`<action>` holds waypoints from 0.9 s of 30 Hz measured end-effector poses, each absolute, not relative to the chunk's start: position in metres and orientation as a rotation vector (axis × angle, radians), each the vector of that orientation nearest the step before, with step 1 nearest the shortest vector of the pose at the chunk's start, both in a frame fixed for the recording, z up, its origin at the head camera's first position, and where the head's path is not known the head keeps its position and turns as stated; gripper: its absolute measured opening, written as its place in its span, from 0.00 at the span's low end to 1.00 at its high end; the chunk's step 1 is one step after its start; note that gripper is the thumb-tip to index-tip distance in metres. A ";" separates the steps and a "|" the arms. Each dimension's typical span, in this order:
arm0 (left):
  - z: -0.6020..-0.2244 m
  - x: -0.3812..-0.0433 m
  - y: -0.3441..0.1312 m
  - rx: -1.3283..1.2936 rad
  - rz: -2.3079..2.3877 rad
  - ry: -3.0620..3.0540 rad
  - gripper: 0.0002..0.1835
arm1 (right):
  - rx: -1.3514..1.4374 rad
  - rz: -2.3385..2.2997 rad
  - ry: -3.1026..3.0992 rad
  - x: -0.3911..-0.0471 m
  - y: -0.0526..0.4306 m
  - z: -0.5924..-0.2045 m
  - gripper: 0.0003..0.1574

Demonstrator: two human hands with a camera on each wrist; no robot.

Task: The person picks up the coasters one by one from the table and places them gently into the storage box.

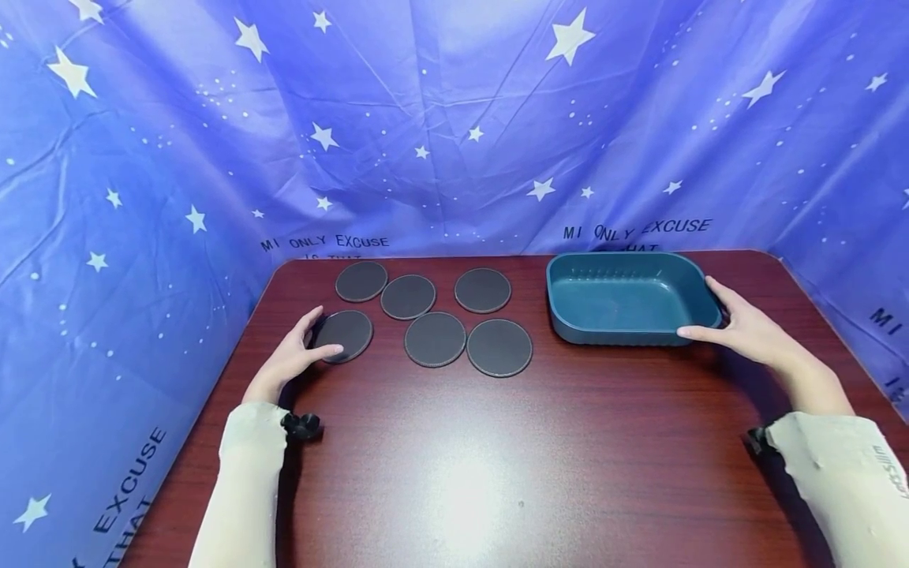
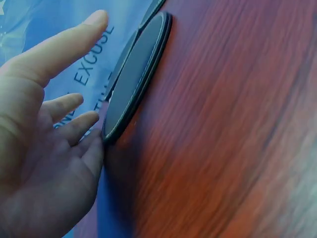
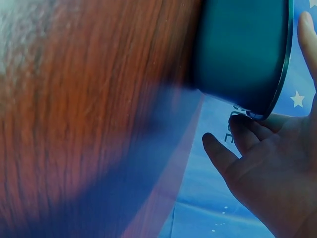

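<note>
Six coasters (image 1: 435, 339) on the table (image 1: 582, 410), bin (image 1: 618, 338) to their right.
Left hand (image 1: 293, 353), fingers loosely spread, is at the front-left coaster (image 1: 353, 331); right hand (image 1: 751, 327), likewise unclenched, touches the open-topped bin's right end, its inside floor visible.

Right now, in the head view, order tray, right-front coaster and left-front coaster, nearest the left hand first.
1. Left-front coaster: right at the left hand.
2. Right-front coaster: front row's right end.
3. Tray: farther right.
</note>
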State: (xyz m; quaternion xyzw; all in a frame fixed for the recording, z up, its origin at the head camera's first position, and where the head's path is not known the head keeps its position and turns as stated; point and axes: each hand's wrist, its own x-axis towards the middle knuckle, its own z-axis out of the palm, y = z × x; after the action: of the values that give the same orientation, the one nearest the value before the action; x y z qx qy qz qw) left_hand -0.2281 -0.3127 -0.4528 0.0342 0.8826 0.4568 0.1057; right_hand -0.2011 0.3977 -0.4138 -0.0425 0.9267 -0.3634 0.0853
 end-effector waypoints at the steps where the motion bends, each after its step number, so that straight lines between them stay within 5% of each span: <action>1: -0.453 -0.227 -0.315 0.109 1.364 2.580 0.54 | -0.126 -1.080 2.765 -0.201 0.397 -0.414 0.69; 27: -0.458 -0.222 -0.312 0.334 1.117 2.769 0.54 | -0.127 -1.048 2.772 -0.202 0.391 -0.415 0.68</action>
State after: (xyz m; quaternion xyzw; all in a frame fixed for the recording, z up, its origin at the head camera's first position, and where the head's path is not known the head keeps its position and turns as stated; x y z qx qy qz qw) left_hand -0.2217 -0.3121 -0.4576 0.1108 0.9194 0.3710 0.0687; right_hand -0.2020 0.3913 -0.4148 -0.0426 0.9310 -0.3518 0.0878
